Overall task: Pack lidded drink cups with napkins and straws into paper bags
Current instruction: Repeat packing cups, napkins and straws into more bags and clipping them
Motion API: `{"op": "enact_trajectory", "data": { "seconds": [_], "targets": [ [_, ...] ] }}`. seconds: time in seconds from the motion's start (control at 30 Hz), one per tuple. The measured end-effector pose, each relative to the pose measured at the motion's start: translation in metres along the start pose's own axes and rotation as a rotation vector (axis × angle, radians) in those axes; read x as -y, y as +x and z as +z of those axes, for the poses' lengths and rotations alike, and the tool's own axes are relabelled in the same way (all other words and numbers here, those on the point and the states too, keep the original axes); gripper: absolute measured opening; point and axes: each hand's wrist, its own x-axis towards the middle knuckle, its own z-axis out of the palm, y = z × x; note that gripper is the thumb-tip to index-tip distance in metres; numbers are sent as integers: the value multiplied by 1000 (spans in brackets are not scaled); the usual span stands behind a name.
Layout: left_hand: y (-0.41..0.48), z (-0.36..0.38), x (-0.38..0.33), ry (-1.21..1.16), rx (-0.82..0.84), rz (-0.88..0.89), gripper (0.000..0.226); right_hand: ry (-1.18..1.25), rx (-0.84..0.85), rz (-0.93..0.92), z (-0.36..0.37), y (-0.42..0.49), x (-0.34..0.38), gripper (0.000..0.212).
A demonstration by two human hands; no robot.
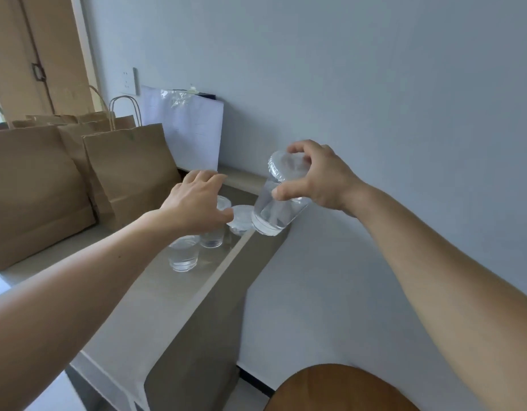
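Observation:
My right hand (318, 179) grips a clear lidded drink cup (278, 209) by its lid, lifted and tilted above the right end of the counter. My left hand (197, 200) hovers with fingers spread over three more clear cups on the counter: one (183, 253) nearest me, one (213, 237) partly hidden under the hand, and a lidded one (241, 221) behind. Brown paper bags stand at the left: a large one (34, 191) in front and a handled one (129, 170) beside the cups.
The cups stand on a narrow beige counter (155, 304) against a grey wall. A white paper sheet (194, 129) with clear plastic leans on the wall behind the bags. A round wooden seat (339, 390) is at the bottom right.

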Motion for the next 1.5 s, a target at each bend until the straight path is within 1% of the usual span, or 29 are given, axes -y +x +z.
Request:
{"op": "enact_trajectory", "data": {
  "seconds": [0.13,0.23,0.4,0.6,0.77,0.97,1.03,1.07,1.1,1.17,1.23,1.27,1.3,1.33,1.37,1.47,1.5],
  "targets": [
    [6,21,-61,-25,33,92,74,-36,-47,81,-35,-46,-42,92],
    [1,49,-112,-49,94,173,75,-74,-49,175,-51,-89,-84,96],
    [-28,113,-192,-60,243,301,76,-151,-48,338,-65,-165,-161,99],
    [-72,196,-270,-63,450,399,78,-212,-33,515,-61,-249,-243,97],
    [-103,255,-312,-11,587,417,76,-244,5,614,-46,-300,-296,102],
    [-140,304,-333,-19,720,399,77,-220,27,675,-20,-342,-339,99],
    [-154,316,-334,-19,754,387,81,-200,37,679,-11,-353,-346,98],
    [-161,320,-333,-9,787,379,86,-193,44,674,-8,-358,-348,97],
    [-168,325,-331,6,847,370,94,-184,49,663,-4,-362,-349,96],
    [-183,332,-325,21,1063,340,108,-163,57,640,0,-371,-349,95],
    [-203,338,-322,1,1306,307,114,-164,67,620,3,-378,-347,95],
    [-215,341,-323,-11,1379,290,113,-174,72,607,4,-380,-346,96],
    [-227,342,-325,-16,1405,277,111,-186,77,591,6,-383,-344,96],
    [-238,344,-328,-11,1394,275,105,-195,82,574,7,-385,-342,97],
    [-247,345,-332,-10,1357,280,95,-202,83,556,8,-387,-341,97],
    [-257,351,-339,-93,1233,240,45,-239,61,466,10,-395,-336,97],
    [-255,352,-338,-138,1217,198,34,-259,55,424,10,-398,-334,97]
  ]
}}
